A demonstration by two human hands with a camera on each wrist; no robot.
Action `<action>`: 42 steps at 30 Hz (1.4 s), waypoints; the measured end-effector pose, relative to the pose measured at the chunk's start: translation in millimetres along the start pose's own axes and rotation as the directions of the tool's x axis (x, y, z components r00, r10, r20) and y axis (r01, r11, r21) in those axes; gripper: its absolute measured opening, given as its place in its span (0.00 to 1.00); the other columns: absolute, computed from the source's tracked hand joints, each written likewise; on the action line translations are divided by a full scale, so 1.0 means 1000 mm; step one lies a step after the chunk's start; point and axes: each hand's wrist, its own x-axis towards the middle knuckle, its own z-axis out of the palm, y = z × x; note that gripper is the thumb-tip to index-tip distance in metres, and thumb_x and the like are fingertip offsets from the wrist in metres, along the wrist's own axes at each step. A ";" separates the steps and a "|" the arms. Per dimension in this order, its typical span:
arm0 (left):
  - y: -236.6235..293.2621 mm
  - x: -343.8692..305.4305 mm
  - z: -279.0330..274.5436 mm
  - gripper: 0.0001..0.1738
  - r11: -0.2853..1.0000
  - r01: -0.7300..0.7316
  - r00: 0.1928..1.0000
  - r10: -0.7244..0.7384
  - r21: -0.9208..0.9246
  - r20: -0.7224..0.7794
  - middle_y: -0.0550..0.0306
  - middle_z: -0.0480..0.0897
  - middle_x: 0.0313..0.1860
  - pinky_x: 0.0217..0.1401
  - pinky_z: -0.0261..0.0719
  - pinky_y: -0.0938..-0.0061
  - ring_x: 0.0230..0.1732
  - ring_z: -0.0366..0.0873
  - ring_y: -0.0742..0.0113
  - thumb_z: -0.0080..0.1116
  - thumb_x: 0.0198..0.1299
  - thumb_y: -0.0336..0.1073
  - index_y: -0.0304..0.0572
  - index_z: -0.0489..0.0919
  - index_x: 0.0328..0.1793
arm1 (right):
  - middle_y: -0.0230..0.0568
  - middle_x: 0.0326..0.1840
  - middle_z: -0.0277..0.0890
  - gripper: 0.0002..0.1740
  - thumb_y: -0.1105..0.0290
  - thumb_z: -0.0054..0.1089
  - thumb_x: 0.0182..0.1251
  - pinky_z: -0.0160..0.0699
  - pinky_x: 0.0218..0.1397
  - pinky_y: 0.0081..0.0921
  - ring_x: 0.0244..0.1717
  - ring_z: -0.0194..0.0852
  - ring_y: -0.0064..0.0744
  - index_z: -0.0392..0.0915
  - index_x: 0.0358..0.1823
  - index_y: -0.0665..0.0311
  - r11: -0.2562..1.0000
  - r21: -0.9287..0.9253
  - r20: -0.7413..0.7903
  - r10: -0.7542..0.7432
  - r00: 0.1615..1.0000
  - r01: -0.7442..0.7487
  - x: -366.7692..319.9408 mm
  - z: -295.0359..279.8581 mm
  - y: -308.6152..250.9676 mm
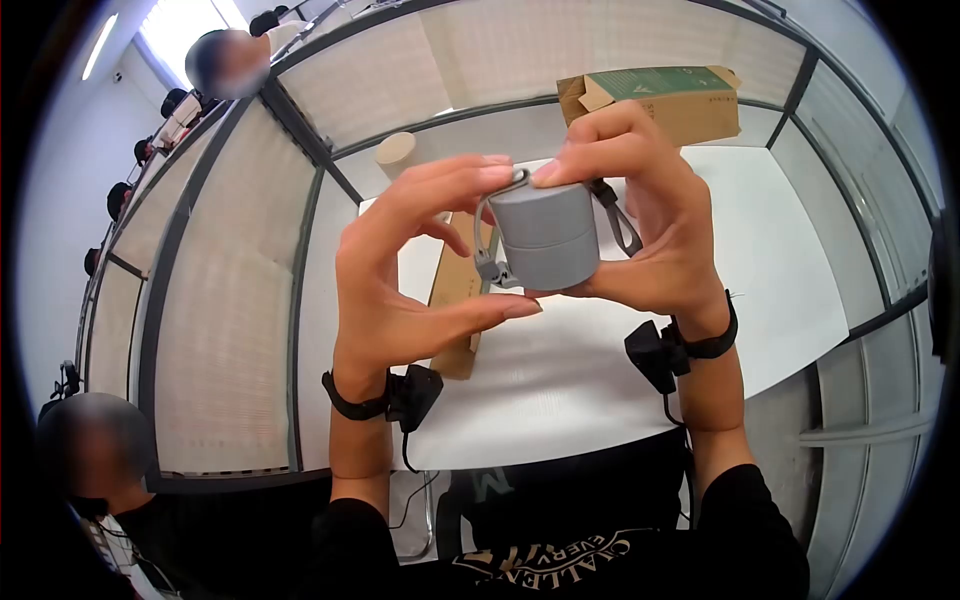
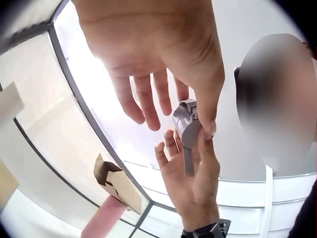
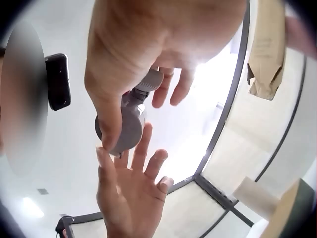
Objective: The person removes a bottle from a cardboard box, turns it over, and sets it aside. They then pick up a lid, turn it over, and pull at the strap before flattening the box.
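Note:
Held up in front of the chest in the head view is a grey cylindrical canister (image 1: pixel 548 240), with a seam round its middle. A thin grey band and clasp (image 1: pixel 490 265) run down its left side, and a dark strap loop (image 1: pixel 625 230) hangs at its right. My right hand (image 1: pixel 650 190) grips the canister, forefinger on top and thumb underneath. My left hand (image 1: pixel 390 260) reaches in with fingertips at the band's top and the thumb tip below, by the right thumb. Its other fingers stretch out loosely in the left wrist view.
Under the hands a long brown cardboard box (image 1: pixel 455 340) lies on the white table (image 1: pixel 560 385). Another cardboard box (image 1: pixel 690 115), green on top, stands at the back right. A pale cylinder (image 1: pixel 397 152) is at the back left. Partition panels (image 1: pixel 230 290) enclose the table; people sit beyond.

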 end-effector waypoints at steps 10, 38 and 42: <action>0.005 0.000 -0.002 0.40 0.992 0.035 0.999 -0.039 0.120 0.032 0.56 0.90 0.54 0.41 0.83 0.77 0.45 0.87 0.69 0.91 0.36 0.37 0.43 0.88 0.61 | 0.36 0.48 0.82 0.40 0.73 0.91 0.36 0.85 0.45 0.26 0.47 0.84 0.30 0.86 0.58 0.59 0.989 -0.122 0.032 -0.082 0.996 0.086 0.005 0.004 -0.004; 0.012 -0.006 0.000 0.37 0.852 0.374 0.906 -0.420 -0.366 -0.050 0.48 0.89 0.49 0.61 0.83 0.68 0.52 0.88 0.63 0.78 0.51 0.53 0.29 0.84 0.59 | 0.40 0.70 0.79 0.35 0.58 0.80 0.67 0.83 0.69 0.39 0.70 0.77 0.38 0.77 0.71 0.61 0.746 0.615 0.085 0.261 0.962 -0.257 -0.009 0.030 -0.003; 0.016 -0.004 0.003 0.29 0.890 0.319 0.930 -0.360 -0.324 -0.074 0.49 0.91 0.46 0.56 0.85 0.70 0.46 0.89 0.66 0.81 0.53 0.38 0.30 0.84 0.57 | 0.41 0.66 0.81 0.34 0.60 0.81 0.66 0.84 0.65 0.35 0.65 0.81 0.35 0.77 0.70 0.62 0.788 0.566 0.023 0.279 0.960 -0.242 -0.008 0.034 -0.003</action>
